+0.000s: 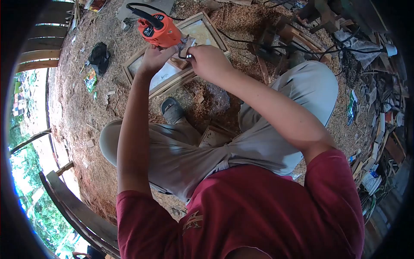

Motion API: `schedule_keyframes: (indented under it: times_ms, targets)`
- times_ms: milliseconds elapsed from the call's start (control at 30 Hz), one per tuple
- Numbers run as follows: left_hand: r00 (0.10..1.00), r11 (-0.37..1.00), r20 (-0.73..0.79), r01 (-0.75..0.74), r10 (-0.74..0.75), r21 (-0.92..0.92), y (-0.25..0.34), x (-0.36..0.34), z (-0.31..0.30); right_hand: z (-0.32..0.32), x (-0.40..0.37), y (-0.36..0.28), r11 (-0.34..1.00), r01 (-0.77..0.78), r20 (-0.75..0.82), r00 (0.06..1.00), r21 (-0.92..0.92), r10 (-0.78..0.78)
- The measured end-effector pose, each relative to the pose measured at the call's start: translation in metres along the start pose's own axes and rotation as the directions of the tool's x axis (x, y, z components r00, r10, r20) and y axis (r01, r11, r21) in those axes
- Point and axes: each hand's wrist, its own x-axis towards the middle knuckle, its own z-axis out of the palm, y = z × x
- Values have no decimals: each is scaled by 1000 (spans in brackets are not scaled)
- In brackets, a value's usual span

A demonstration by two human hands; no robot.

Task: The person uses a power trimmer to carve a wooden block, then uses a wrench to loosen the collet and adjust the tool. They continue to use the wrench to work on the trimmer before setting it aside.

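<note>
My left hand (156, 58) is closed around the lower side of an orange corded power tool (161, 33), whose black cable end points up and away. Metal parts (186, 42) at the tool's front face my right hand. My right hand (210, 61) is closed beside that metal end, its fingertips by a thin dark bent piece (181, 54). What those fingers grip is too small to make out. Below both hands lies a framed wooden panel (161, 88) with a pale surface. A small brown wood block (178, 63) rests on it, partly hidden by my hands.
Sawdust and shavings cover the ground (86, 129). A sandalled foot (172, 111) is close to the panel. A black cable (246, 42) runs right toward wood and metal scraps (284, 39). A black plastic bag (99, 58) lies left. A curved wooden rail (75, 211) is lower left.
</note>
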Motion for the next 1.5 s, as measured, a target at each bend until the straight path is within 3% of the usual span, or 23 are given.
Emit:
schedule_keyframes:
  times_ms: [133, 233, 333, 433, 533, 633, 733, 933, 1033, 1133, 1233, 1333, 1500]
  targets:
    - [1000, 996, -2, 31, -31, 82, 9, -2, 3, 4, -5, -2, 999, 39, -59, 998, 25, -37]
    - [1000, 1000, 8, 1, -1, 21, 8, -3, -1, 5, -6, -4, 999, 38, -65, 997, 23, -37]
    - [995, 944, 97, -35, 3, 327, 18, -5, -8, -5, -11, -9, 1000, 31, -53, 998, 8, -30]
    - [980, 857, 169, 2, -104, 515, 41, -6, -8, -6, -10, -7, 999, 43, -43, 998, 18, -42]
    - [981, 910, 171, 10, -89, 415, 37, -3, -10, -13, -11, -14, 999, 22, 8, 1000, 34, -23]
    - [981, 922, 101, 120, -168, 369, 43, -3, -5, -10, -10, -12, 993, 30, -26, 999, 116, -27]
    - [988, 901, 121, 33, -94, 433, 32, -1, -10, -1, -9, -11, 999, 12, -46, 999, 31, -11]
    - [995, 955, 97, -4, -26, 298, 18, 4, -15, -3, -12, -13, 999, -17, 36, 999, -31, 18]
    - [975, 902, 200, -171, 98, 396, 21, 6, -16, -5, -13, -15, 999, 7, 15, 1000, -34, -6]
    - [977, 963, 155, -175, 144, 205, 16, 7, -12, -11, -14, -16, 1000, 9, 5, 1000, 5, -9]
    - [983, 940, 167, -126, 76, 316, 14, 8, -12, -14, -12, -16, 1000, -9, -7, 1000, 30, 9]
    - [983, 989, 169, -91, 70, 115, 15, 13, -6, -10, -9, -9, 998, -56, -30, 998, 15, 56]
    - [976, 984, 184, -136, 115, 110, 25, 16, -3, -20, -2, 4, 1000, -11, 39, 999, -2, 11]
